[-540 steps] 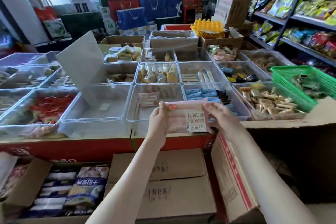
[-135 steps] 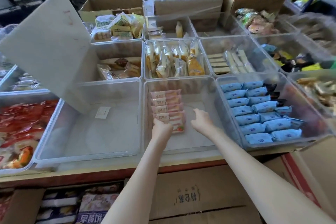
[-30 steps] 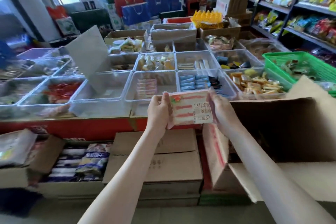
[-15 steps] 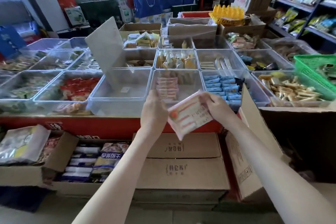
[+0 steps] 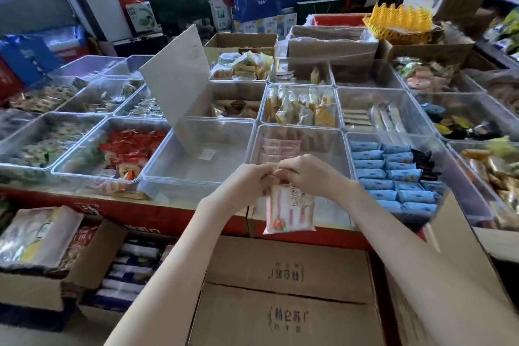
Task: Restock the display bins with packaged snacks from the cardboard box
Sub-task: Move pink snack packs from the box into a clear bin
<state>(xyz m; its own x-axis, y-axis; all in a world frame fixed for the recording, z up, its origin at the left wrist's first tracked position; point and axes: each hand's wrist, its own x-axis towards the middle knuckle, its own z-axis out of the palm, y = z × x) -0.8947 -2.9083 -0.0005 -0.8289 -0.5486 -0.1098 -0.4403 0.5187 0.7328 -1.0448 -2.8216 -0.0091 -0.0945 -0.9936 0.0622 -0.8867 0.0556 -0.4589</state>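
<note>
A pink-and-white snack pack (image 5: 290,209) hangs upright in front of the table's edge. My left hand (image 5: 247,182) and my right hand (image 5: 306,174) pinch its top edge together, fingers touching. Just beyond them stands a clear bin (image 5: 323,143) holding a short row of small pink packets (image 5: 280,147) at its left side. The cardboard box (image 5: 460,275) stands at the lower right; only its flap and side show.
Clear bins of wrapped snacks cover the table: blue packets (image 5: 393,174) to the right, red ones (image 5: 129,149) to the left, a bare bin (image 5: 196,166) with a tilted white board (image 5: 177,76). Closed cartons (image 5: 283,289) sit below; an open carton (image 5: 92,270) lies left.
The pack has turned from tilted flat to hanging upright, and both hands have come together on its top edge. The view has moved closer to the bins.
</note>
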